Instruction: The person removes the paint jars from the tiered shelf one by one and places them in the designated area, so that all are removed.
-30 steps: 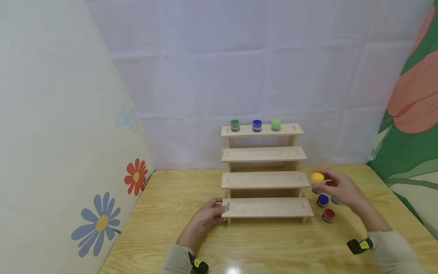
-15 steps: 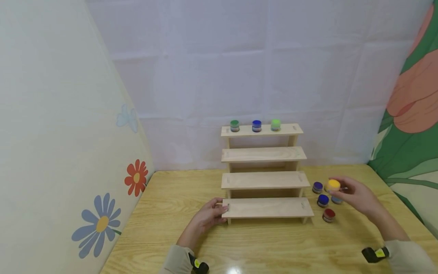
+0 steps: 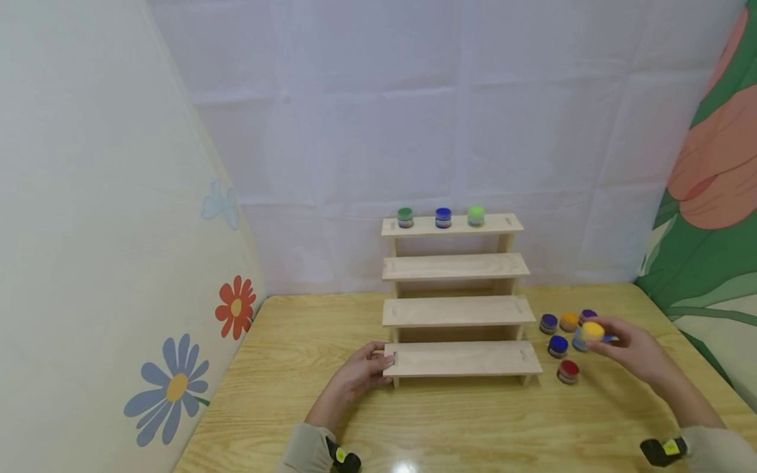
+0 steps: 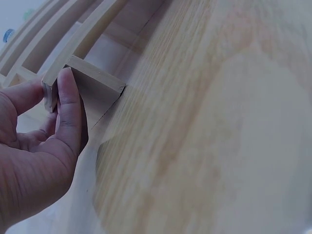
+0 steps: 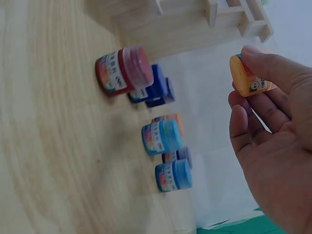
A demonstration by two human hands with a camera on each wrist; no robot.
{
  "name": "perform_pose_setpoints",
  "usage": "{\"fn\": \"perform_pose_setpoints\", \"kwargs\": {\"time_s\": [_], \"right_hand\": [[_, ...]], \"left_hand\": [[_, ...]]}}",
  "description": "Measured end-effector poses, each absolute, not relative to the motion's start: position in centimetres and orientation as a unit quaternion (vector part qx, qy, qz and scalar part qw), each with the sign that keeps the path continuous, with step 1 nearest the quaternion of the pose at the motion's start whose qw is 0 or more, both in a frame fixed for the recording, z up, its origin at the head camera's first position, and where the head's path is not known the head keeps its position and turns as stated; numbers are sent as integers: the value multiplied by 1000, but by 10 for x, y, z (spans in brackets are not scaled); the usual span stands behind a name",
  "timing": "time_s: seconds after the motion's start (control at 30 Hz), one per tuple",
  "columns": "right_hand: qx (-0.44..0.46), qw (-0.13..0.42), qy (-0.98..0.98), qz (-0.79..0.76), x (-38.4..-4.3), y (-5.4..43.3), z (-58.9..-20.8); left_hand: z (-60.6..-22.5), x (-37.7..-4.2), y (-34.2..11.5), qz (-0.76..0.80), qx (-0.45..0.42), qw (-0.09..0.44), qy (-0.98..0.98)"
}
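My left hand (image 3: 359,371) pinches the left end of the bottom step of a four-tier wooden display stand (image 3: 461,358); in the left wrist view, thumb and fingers (image 4: 69,105) close over the board's end. A yellow paint jar (image 3: 592,331) is held between the thumb and fingers of my right hand (image 3: 635,351), raised over the group of jars on the right. Below it, a light blue jar (image 5: 163,137) stands on the table, partly covered in the head view. Around it are a red jar (image 3: 568,372), a blue jar (image 3: 558,346), an orange jar (image 3: 569,321) and purple jars (image 3: 548,323).
On the stand's top tier are a dark green jar (image 3: 405,217), a blue jar (image 3: 443,217) and a light green jar (image 3: 476,216). The wooden table (image 3: 449,427) backs onto a white cloth (image 3: 367,131), with floral panels at both sides.
My right hand has carried the yellow jar rightward and slightly toward me, away from the stand, uncovering the purple and orange jars. The left hand has stayed on the step.
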State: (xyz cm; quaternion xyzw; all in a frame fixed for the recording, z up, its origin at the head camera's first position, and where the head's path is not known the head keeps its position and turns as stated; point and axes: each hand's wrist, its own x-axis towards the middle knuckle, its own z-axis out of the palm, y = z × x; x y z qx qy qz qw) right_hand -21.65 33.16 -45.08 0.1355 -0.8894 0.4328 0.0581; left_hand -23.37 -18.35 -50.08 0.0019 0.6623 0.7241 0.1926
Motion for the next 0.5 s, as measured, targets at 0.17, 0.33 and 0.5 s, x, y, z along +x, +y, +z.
{"fn": "perform_pose_setpoints", "kwargs": {"time_s": [0.17, 0.33, 0.5], "right_hand": [[133, 41, -889, 437, -218, 341, -465], [107, -2, -891, 441, -218, 348, -475], [92, -25, -898, 430, -217, 353, -481]], "left_hand": [[-501, -234, -184, 724, 1, 192, 662], [-502, -234, -183, 724, 0, 191, 663], [-501, -234, -183, 725, 0, 191, 662]]}}
